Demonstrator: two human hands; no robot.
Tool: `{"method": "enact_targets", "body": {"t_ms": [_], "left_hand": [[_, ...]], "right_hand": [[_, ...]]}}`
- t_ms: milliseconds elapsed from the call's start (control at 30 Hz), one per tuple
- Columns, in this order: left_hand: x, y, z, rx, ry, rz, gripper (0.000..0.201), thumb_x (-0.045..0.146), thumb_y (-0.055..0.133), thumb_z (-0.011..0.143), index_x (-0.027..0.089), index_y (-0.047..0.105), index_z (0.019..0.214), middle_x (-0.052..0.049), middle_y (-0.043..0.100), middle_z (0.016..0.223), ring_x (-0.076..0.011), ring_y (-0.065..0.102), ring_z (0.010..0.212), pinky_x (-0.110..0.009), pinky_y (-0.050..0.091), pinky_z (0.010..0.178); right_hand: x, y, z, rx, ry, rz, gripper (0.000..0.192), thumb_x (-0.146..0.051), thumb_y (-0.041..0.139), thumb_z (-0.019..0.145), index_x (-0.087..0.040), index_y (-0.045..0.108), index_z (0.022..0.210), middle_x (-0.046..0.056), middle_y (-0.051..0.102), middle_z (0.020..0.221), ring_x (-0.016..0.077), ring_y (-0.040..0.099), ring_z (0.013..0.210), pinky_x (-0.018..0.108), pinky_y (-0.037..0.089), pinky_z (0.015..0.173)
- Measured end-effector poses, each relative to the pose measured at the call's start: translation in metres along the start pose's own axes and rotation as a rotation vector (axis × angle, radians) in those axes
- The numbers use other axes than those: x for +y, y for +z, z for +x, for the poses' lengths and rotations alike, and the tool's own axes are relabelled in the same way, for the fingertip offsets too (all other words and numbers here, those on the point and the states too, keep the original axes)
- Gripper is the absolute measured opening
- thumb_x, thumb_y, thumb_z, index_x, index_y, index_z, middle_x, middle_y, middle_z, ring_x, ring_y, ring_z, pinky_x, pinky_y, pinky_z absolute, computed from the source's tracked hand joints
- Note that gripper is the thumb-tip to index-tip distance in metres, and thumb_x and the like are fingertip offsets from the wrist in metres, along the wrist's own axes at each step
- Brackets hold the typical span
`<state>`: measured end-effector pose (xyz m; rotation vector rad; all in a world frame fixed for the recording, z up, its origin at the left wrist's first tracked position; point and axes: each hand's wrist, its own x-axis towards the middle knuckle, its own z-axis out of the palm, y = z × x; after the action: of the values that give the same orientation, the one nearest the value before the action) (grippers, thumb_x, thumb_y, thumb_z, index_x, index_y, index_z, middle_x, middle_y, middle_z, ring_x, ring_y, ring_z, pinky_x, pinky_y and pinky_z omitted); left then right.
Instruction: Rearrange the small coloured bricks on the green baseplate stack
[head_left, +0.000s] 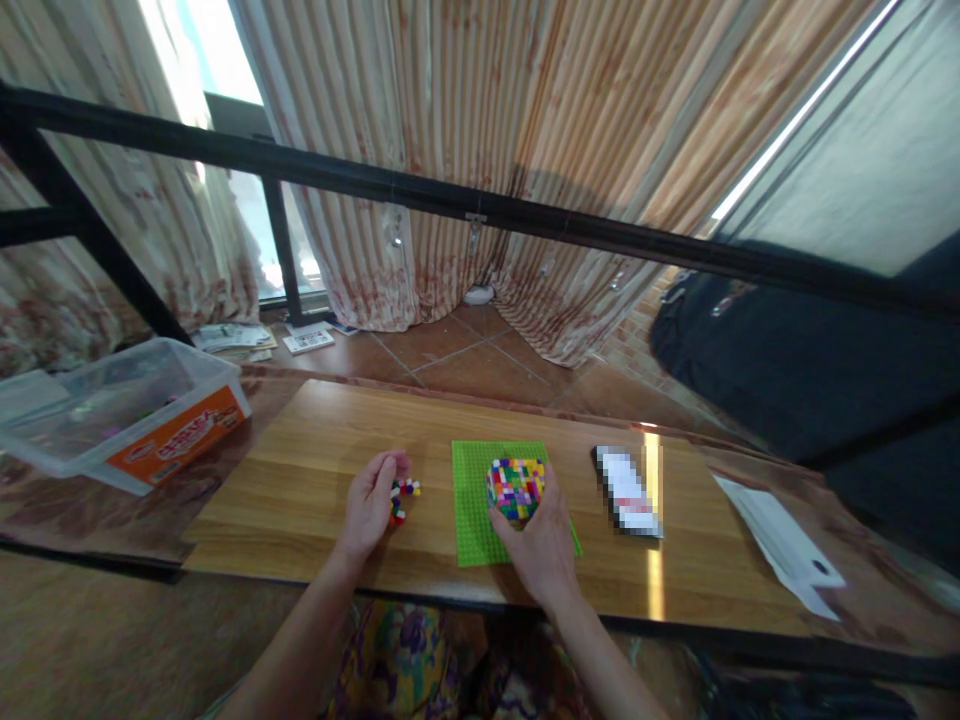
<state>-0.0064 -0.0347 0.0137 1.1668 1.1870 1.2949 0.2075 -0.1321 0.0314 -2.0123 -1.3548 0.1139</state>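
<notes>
As right hand point(544, 543) grips bricks point(516, 486), studded baseplate point(470, 510)

Board point(469, 510): bright green. Block point(516, 485) at board: patchwork red, yellow, white, green, purple. Bricks point(409, 488) left of board: red, white, yellow. Table point(300, 480) under board: brown wood grain.

Nothing we can read with certainty.
Well left of the left fingers point(384, 472), white lettering on the bin's point(150, 422) orange label point(176, 437) is too blurred for us; right of the right fingers point(553, 488), the phone's point(628, 490) screen is pixelated; beyond the left fingers, the card's point(309, 338) print is illegible.
</notes>
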Motion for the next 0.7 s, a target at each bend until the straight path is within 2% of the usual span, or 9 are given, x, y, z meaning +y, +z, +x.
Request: {"method": "enact_targets", "body": {"t_ms": [200,267,333,433,533,633,700], "left_hand": [[-0.005,0.000,0.000,0.001,-0.002,-0.041,0.046,0.058,0.058,0.076,0.017,0.067,0.095,-0.005,0.068,0.085,-0.0158,0.064,0.078,-0.029,0.053,0.072],[-0.005,0.001,0.000,0.005,-0.014,-0.064,0.045,0.058,0.058,0.077,0.017,0.067,0.095,-0.005,0.069,0.086,-0.0160,0.065,0.080,-0.029,0.053,0.071],[-0.005,0.001,-0.001,0.011,-0.025,-0.097,0.046,0.058,0.057,0.078,0.018,0.067,0.095,-0.006,0.069,0.089,-0.0170,0.065,0.083,-0.030,0.054,0.072],[-0.007,0.001,0.000,0.006,-0.013,-0.154,0.046,0.058,0.054,0.080,0.017,0.066,0.097,-0.008,0.069,0.095,-0.0185,0.065,0.089,-0.032,0.053,0.078],[-0.010,0.000,0.002,0.000,0.020,-0.209,0.047,0.057,0.052,0.081,0.016,0.065,0.100,-0.010,0.069,0.101,-0.0196,0.065,0.095,-0.035,0.050,0.087],[-0.011,0.000,0.003,-0.002,0.030,-0.258,0.048,0.057,0.050,0.083,0.015,0.064,0.102,-0.011,0.068,0.104,-0.0202,0.065,0.097,-0.038,0.048,0.093],[-0.011,0.000,0.003,-0.002,0.022,-0.281,0.048,0.057,0.050,0.083,0.015,0.063,0.102,-0.011,0.068,0.103,-0.0203,0.065,0.097,-0.038,0.047,0.094]], "right_hand": [[0.023,-0.012,0.036,-0.171,-0.154,0.047,0.088,-0.045,0.063,0.070,-0.015,0.024,0.143,0.018,0.048,0.130,0.0281,0.048,0.118,0.045,0.039,0.098],[0.023,-0.015,0.044,-0.138,-0.178,-0.004,0.087,-0.046,0.064,0.069,-0.016,0.027,0.142,0.018,0.050,0.127,0.0294,0.048,0.117,0.048,0.040,0.096],[0.016,-0.017,0.045,-0.028,-0.202,-0.060,0.079,-0.045,0.063,0.071,-0.016,0.034,0.139,0.018,0.048,0.128,0.0305,0.044,0.119,0.050,0.039,0.096],[-0.009,-0.011,0.030,0.067,-0.298,-0.023,0.049,-0.036,0.052,0.083,-0.019,0.049,0.128,0.014,0.052,0.124,0.0266,0.045,0.117,0.047,0.039,0.097],[-0.038,0.009,0.009,-0.104,-0.445,0.106,0.027,-0.028,0.045,0.088,-0.021,0.062,0.108,0.010,0.060,0.109,0.0210,0.053,0.104,0.039,0.043,0.093],[-0.060,0.035,-0.004,-0.280,-0.437,0.165,0.023,-0.022,0.045,0.088,-0.022,0.066,0.097,0.007,0.062,0.098,0.0174,0.055,0.094,0.032,0.045,0.087],[-0.067,0.049,-0.004,-0.326,-0.408,0.160,0.021,-0.020,0.047,0.087,-0.021,0.066,0.096,0.005,0.062,0.095,0.0163,0.055,0.092,0.030,0.044,0.086]]}}
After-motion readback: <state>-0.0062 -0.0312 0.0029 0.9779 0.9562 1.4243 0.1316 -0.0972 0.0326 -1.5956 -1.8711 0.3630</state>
